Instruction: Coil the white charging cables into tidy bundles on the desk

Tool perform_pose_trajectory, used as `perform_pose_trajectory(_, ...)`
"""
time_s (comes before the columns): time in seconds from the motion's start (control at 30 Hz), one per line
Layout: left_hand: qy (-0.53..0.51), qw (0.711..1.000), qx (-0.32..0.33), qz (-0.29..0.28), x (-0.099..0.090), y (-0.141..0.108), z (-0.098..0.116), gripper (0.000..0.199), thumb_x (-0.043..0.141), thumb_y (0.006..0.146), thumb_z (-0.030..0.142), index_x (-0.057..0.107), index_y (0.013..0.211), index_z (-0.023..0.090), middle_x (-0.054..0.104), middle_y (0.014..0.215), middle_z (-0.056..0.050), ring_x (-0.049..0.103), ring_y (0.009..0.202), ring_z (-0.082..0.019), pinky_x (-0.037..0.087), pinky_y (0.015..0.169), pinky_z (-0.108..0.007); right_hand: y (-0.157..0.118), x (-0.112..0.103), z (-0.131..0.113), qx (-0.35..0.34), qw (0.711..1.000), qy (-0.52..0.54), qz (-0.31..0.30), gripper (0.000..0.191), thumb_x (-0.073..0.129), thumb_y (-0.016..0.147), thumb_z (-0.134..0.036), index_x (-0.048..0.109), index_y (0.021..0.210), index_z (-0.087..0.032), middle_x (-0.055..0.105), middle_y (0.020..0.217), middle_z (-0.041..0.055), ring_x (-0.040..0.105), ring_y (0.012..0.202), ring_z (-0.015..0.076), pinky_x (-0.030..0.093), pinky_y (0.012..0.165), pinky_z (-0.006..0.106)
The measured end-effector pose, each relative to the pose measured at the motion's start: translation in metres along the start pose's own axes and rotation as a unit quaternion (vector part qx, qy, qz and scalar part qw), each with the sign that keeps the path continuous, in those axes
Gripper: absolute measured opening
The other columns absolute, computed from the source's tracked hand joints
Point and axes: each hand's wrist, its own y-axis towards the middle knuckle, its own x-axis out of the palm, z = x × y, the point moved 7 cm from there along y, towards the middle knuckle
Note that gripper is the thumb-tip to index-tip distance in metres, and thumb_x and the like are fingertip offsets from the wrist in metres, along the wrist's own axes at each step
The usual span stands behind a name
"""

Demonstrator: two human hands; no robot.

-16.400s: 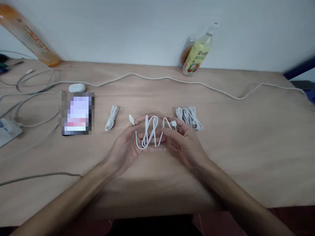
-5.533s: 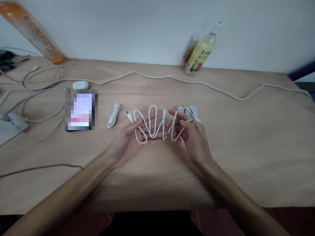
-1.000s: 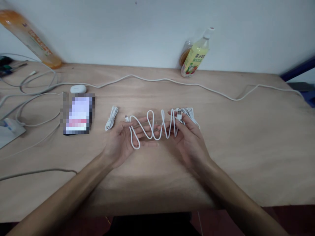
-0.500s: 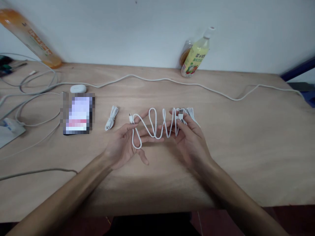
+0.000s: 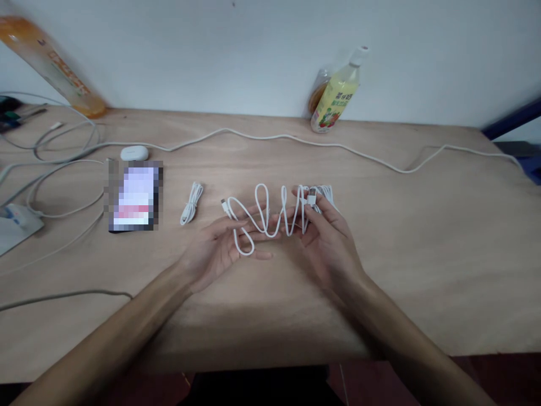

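A white USB charging cable (image 5: 271, 235) stretches in loose zigzag loops between my two hands, above the table. My left hand (image 5: 216, 248) has its thumb laid over the cable close to the small connector, with the fingers extended beneath the loops. The USB-A plug (image 5: 311, 196) end is pinched by my right hand (image 5: 327, 234), its thumb against the gathered cable. Behind that hand lies a bundle of white cable (image 5: 327, 193), partly hidden. Left of my left hand rests another tied white cable bundle (image 5: 192, 203).
A phone (image 5: 134, 194), blurred out, lies left beside a white earbud case (image 5: 134, 153). A power strip (image 5: 19, 228) and loose cords sit at far left. An orange bottle (image 5: 54, 62) and a yellow drink bottle (image 5: 336, 98) stand by the wall. A long white cord (image 5: 262, 137) crosses the table.
My left thumb and the connector end have shifted slightly right and down, and the lowest loop has swung right. The left fingers have closed in somewhat. My right hand has barely moved.
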Motion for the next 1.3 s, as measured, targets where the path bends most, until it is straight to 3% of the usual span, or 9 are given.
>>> perform_pose_trajectory(0.17,0.011,1.0,0.01,0.007,-0.002,-0.0002,0.0,0.044,0.052,0.112,0.018,0.069,0.151,0.01,0.075,0.15,-0.022,0.075,0.135,-0.038,0.072,0.083,-0.039,0.0004,-0.0011,0.0001,-0.003,1.0,0.009,0.011,0.017,0.08,0.091,-0.036,0.076,0.106,-0.03,0.077,0.088,-0.0021,0.076,0.088,0.0219,0.064,0.083,0.04)
perform_pose_trajectory(0.27,0.028,0.999,0.022,0.022,-0.001,-0.0006,0.0014,0.04,0.053,0.114,0.021,0.072,0.147,0.01,0.074,0.15,-0.023,0.075,0.134,-0.039,0.072,0.083,-0.039,0.0007,-0.0031,-0.0023,-0.017,0.999,0.018,0.025,0.013,0.081,0.09,-0.034,0.076,0.102,-0.029,0.077,0.089,-0.003,0.074,0.085,0.0189,0.062,0.08,0.036)
perform_pose_trajectory(0.37,0.039,0.998,0.032,0.036,-0.0001,-0.0008,0.0022,0.043,0.057,0.114,0.024,0.068,0.154,0.013,0.074,0.15,-0.022,0.072,0.14,-0.04,0.071,0.093,-0.044,0.0004,-0.0034,-0.0039,-0.021,0.999,0.02,0.029,0.014,0.082,0.09,-0.032,0.076,0.102,-0.029,0.075,0.086,-0.0039,0.073,0.08,0.0176,0.061,0.077,0.034)
perform_pose_trajectory(0.57,0.024,0.997,0.051,0.058,0.0004,-0.0011,0.0038,0.045,0.057,0.114,0.023,0.066,0.156,0.012,0.078,0.144,-0.022,0.069,0.144,-0.039,0.057,0.118,-0.057,0.0001,-0.0016,-0.0011,-0.007,0.999,0.032,0.018,0.021,0.08,0.091,-0.037,0.073,0.109,-0.03,0.075,0.085,-0.0035,0.077,0.085,0.0221,0.064,0.082,0.042)
perform_pose_trajectory(0.97,0.003,0.996,0.06,0.062,0.0006,0.0001,0.0079,0.047,0.054,0.114,0.023,0.064,0.157,0.008,0.082,0.135,-0.023,0.071,0.141,-0.039,0.053,0.122,-0.059,0.0011,-0.0039,0.0002,-0.012,1.0,0.006,0.021,0.022,0.081,0.092,-0.04,0.073,0.109,-0.03,0.073,0.087,-0.0026,0.075,0.086,0.0216,0.063,0.082,0.041)
perform_pose_trajectory(1.17,-0.009,0.998,0.05,0.025,0.0028,0.0003,0.007,0.056,0.053,0.111,0.023,0.055,0.166,0.012,0.081,0.14,-0.021,0.07,0.143,-0.039,0.052,0.123,-0.059,0.0015,-0.0053,0.0026,-0.007,0.999,0.017,0.032,0.02,0.082,0.089,-0.036,0.075,0.107,-0.03,0.074,0.088,-0.003,0.073,0.085,0.0199,0.063,0.082,0.038)
perform_pose_trajectory(1.3,-0.01,0.998,0.043,0.033,0.0028,-0.0009,0.0068,0.06,0.051,0.11,0.021,0.05,0.169,0.009,0.081,0.139,-0.022,0.07,0.143,-0.039,0.051,0.123,-0.059,0.0011,-0.0053,0.0025,-0.005,0.999,0.013,0.035,0.015,0.081,0.089,-0.034,0.075,0.102,-0.031,0.076,0.094,-0.0015,0.073,0.091,0.0213,0.063,0.084,0.038)
